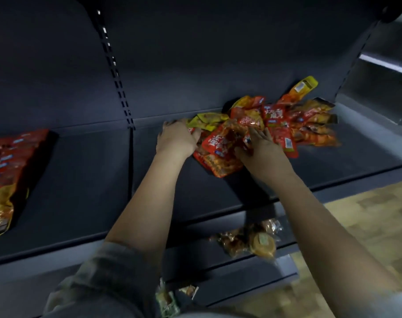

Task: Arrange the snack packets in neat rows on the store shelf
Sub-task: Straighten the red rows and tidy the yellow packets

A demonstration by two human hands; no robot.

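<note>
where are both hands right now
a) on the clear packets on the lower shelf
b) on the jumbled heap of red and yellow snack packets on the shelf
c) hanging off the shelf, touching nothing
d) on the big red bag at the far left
b: the left hand and the right hand both rest on the loose pile of snack packets on the dark shelf, far from the big red bag and the clear packets below.

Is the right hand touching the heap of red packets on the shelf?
Touching. The head view shows the right hand lying on the packet heap, its fingers overlapping the red wrappers with no gap.
</note>
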